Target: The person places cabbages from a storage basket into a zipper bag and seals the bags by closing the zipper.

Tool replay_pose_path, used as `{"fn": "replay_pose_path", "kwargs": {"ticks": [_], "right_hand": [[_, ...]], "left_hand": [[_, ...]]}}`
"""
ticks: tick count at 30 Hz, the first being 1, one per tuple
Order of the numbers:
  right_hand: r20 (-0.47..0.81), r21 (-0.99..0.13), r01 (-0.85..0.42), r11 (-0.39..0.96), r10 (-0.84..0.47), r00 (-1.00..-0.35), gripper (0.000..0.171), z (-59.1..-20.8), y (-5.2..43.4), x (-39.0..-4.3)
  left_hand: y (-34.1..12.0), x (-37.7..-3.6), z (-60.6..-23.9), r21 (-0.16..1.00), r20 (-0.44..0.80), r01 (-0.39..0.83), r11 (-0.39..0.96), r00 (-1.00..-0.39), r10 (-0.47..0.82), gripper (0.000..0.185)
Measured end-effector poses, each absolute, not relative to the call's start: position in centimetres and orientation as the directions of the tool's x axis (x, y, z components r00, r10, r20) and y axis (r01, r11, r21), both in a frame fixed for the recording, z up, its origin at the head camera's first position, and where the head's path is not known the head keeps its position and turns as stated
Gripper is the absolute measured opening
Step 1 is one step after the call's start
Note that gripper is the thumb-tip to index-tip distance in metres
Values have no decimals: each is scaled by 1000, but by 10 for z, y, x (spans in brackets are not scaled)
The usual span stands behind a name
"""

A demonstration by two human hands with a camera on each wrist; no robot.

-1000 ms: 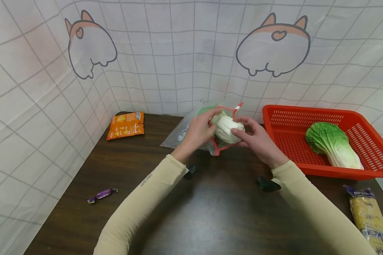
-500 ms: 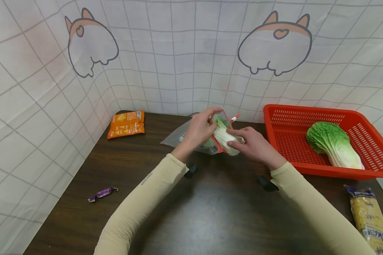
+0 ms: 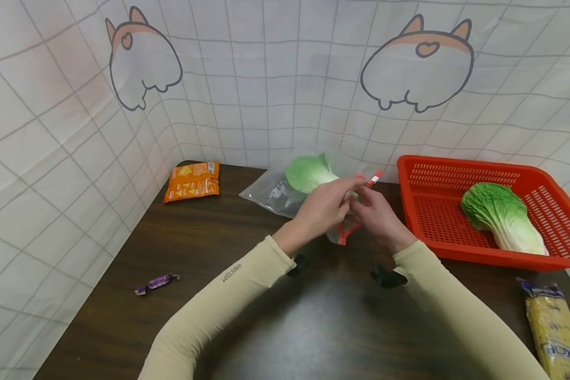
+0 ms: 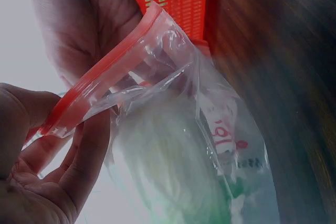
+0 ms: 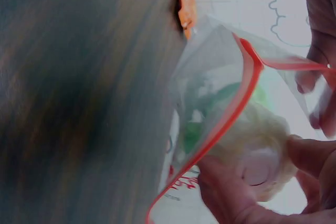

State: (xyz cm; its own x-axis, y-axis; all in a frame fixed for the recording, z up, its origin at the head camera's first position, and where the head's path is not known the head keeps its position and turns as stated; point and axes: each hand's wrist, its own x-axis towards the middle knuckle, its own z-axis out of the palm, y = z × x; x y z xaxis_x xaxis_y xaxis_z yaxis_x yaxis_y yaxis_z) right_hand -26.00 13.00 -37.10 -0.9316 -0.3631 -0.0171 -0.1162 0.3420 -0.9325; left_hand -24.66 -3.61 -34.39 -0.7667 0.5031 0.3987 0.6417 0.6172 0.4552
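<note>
- My left hand (image 3: pixel 326 203) pinched the red-edged mouth of a clear zip bag (image 3: pixel 267 194), the strip caught between thumb and fingers.
- My right hand (image 3: pixel 377 214) was at the bag's open end, its thumb and fingers round the pale stem end of a cabbage (image 3: pixel 307 174), with only a narrow gap between me and my other hand.
- That cabbage lay mostly in the bag, its green leaves showing through the plastic, pointing left and away from me, its stem end at the mouth.
- To my right, a red basket (image 3: pixel 496 257) stood on the dark counter (image 3: pixel 309 327), and in it lay a second cabbage (image 3: pixel 504 217), leaves to the back, white end near the front wall.
- Nearer me on that side lay a yellow packet (image 3: pixel 557 333) with a purple end.
- Over on the left I had an orange packet (image 3: pixel 192 181) at the far corner and a small purple sweet (image 3: pixel 159 281) closer in.
- Behind everything hung a white gridded cloth (image 3: pixel 266 105), with drawn animal rumps.
</note>
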Motion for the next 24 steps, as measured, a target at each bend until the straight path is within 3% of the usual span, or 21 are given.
{"fn": "replay_pose_path", "kwargs": {"ticks": [13, 19, 24], "right_hand": [[36, -979, -80, 188, -224, -974, 57, -378, 119, -264], [73, -974, -99, 206, -133, -988, 55, -380, 115, -266], [71, -987, -90, 131, -142, -987, 49, -381, 112, -268]], "left_hand": [[-29, -229, -334, 460, 344, 635, 621, -772, 535, 47], [-31, -225, -333, 477, 337, 624, 619, -780, 527, 47], [-32, -225, -334, 500, 332, 600, 624, -798, 502, 49]]}}
